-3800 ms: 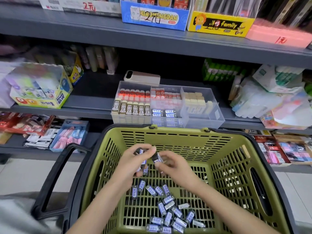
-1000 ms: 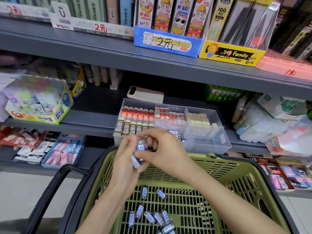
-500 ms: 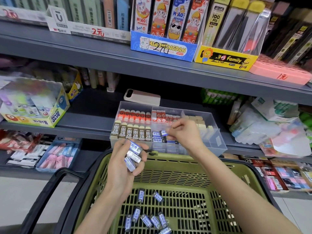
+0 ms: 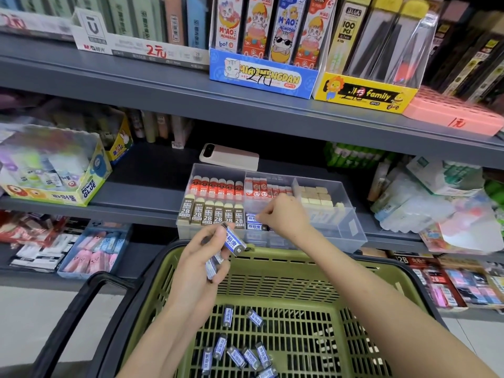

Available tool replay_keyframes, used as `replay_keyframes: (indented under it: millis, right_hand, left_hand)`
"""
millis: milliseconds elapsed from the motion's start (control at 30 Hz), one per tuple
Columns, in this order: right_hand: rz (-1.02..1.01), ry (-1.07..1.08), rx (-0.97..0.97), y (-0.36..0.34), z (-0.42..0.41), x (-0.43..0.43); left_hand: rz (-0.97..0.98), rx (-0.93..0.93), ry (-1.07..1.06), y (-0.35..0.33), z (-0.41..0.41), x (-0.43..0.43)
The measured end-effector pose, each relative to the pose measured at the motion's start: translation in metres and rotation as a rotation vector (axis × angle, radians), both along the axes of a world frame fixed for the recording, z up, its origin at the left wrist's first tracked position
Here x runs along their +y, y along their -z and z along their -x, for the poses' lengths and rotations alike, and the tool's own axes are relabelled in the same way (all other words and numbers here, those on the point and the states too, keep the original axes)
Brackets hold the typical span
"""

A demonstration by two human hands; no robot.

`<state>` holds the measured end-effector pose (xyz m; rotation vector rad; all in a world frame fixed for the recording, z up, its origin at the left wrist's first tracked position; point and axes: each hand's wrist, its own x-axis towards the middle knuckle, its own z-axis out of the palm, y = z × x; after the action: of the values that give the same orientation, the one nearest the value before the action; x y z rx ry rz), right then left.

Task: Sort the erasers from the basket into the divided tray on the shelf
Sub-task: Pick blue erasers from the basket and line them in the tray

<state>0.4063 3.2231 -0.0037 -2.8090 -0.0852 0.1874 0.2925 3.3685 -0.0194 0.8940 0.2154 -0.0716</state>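
1. The left hand [image 4: 201,257] is curled around a few blue-and-white sleeved erasers [image 4: 234,242]; one sticks out above the thumb, and others show under the fingers. This hand is above the near rim of the green basket [image 4: 286,264].
2. The right hand [image 4: 283,214] reaches into the clear divided tray [image 4: 351,233] on the grey shelf [image 4: 141,211]. Its fingers are pinched together over the front middle compartment, just beside the blue-and-white erasers lying in that compartment [image 4: 252,221]. If an eraser is between the fingertips cannot be told.
3. More loose erasers [image 4: 240,356] lie on the basket floor.
4. The tray's left compartment has brown 2B erasers [image 4: 212,215] in front and red-sleeved erasers [image 4: 215,186] behind; the right one has cream blocks [image 4: 316,196].
5. A pink phone [image 4: 229,156] lies behind the tray.
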Motion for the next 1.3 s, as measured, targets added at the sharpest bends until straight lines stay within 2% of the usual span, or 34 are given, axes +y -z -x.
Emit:
replay_keyframes:
  millis: [67,133,200,267,300,367,533,600,700,800,900,1167,1300]
  right_hand:
    - [0.014,-0.032,0.009,-0.004,0.001,0.0]
    - [-0.03,-0.072,-0.11,-0.013,0.013,0.0]
    - [-0.302,-0.096,-0.168,-0.027,0.034,-0.001]
    - [-0.666,-0.125,-0.025,-0.039,0.062,0.0]
    - [-0.783,-0.131,0.059,-0.042,0.075,0.002]
    - [-0.901,-0.086,0.129,-0.039,0.094,0.006]
    - [-1.043,0.081,0.076,-0.029,0.09,-0.003]
    - [-0.992,0.16,0.004,-0.027,0.069,-0.014]
    - [-0.673,0.214,-0.133,-0.016,0.034,-0.024]
    - [-0.417,0.118,-0.243,-0.004,0.016,-0.02]
    - [-0.266,-0.006,-0.293,0.002,0.008,-0.013]
    - [-0.225,0.057,-0.26,0.006,0.002,-0.005]
    - [-0.422,0.204,-0.139,0.008,-0.003,-0.001]
  left_hand:
    - [-0.001,-0.003,-0.004,0.0,0.0,0.001]
    - [0.002,-0.01,-0.016,0.0,-0.001,0.0]
    - [0.007,-0.019,-0.025,0.001,-0.001,0.001]
    - [0.008,-0.021,-0.035,0.002,-0.002,0.001]
    - [-0.004,-0.02,-0.041,0.003,-0.002,0.001]
    - [-0.053,-0.023,-0.05,0.005,-0.002,0.0]
    - [-0.149,-0.053,-0.028,0.004,0.0,-0.006]
    - [-0.144,-0.057,-0.01,0.004,0.0,-0.005]
    - [-0.091,-0.053,0.0,0.005,-0.001,-0.003]
    - [-0.041,-0.035,0.017,0.005,-0.001,-0.003]
    - [-0.027,-0.021,0.026,0.004,-0.001,-0.002]
    - [0.084,0.012,0.087,0.004,-0.001,-0.003]
    - [0.087,-0.002,0.129,0.004,0.0,-0.004]
